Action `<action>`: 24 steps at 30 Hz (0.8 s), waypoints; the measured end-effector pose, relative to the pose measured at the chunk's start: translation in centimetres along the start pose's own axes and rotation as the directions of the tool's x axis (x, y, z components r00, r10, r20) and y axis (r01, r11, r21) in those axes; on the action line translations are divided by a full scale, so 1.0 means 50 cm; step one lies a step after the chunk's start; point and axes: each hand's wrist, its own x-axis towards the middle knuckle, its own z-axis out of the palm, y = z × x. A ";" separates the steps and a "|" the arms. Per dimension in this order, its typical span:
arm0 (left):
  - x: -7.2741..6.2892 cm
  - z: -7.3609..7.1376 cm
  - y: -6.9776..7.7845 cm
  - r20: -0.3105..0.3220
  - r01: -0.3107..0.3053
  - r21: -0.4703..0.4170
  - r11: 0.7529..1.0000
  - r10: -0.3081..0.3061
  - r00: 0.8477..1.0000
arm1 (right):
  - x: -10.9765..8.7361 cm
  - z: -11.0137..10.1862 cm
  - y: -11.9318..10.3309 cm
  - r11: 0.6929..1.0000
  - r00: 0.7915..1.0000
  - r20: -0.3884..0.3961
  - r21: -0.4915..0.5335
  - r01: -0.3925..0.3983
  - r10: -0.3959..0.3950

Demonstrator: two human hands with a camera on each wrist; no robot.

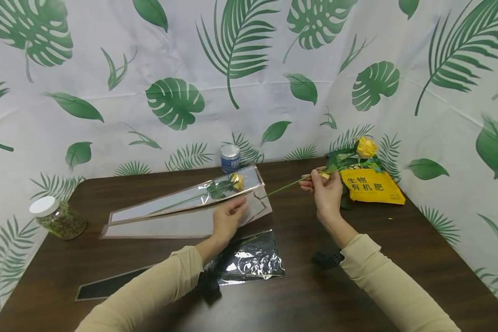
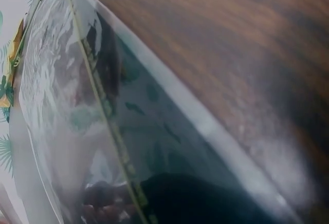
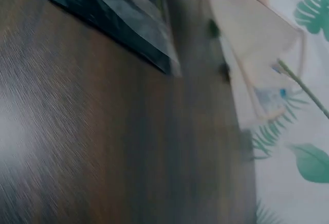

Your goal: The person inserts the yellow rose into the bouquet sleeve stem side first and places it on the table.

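In the head view my right hand (image 1: 329,191) pinches the green stem (image 1: 288,186) of a yellow rose (image 1: 366,147). Its bloom and leaves rise to the right of the hand. A small gold patch shows by the fingertips. The stem's cut end points left, at the wide mouth of a pale flower sleeve (image 1: 170,222). My left hand (image 1: 229,216) grips that sleeve near its mouth, thumb and fingers bent at its edge. In the right wrist view the stem (image 3: 308,93) overlaps the sleeve (image 3: 252,23). Just behind lies another sleeve (image 1: 137,213) holding a gold rose (image 1: 237,181).
A dark glossy sleeve (image 1: 253,260) lies under the left forearm, its narrow end (image 1: 112,283) reaching left. A white-lidded jar (image 1: 62,219) stands at left, a blue can (image 1: 230,159) at the back. A yellow bag (image 1: 375,186) lies at right on the brown table (image 1: 398,258).
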 end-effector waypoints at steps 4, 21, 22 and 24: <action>-0.003 0.006 0.004 0.002 -0.022 0.008 1.000 0.021 1.000 | -0.018 0.012 0.026 0.996 1.000 0.008 -0.093 -0.006 0.007; -0.003 0.024 0.005 -0.013 0.042 -0.028 0.999 -0.042 0.999 | -0.061 0.058 0.074 0.920 0.997 0.025 -0.388 -0.051 0.066; -0.003 0.024 0.006 -0.013 0.046 -0.029 0.999 -0.046 0.999 | -0.062 0.060 0.076 0.922 0.997 0.034 -0.385 -0.052 0.071; -0.004 0.025 0.008 -0.010 0.050 -0.035 0.998 -0.051 0.999 | -0.062 0.063 0.080 0.923 0.996 0.043 -0.381 -0.055 0.077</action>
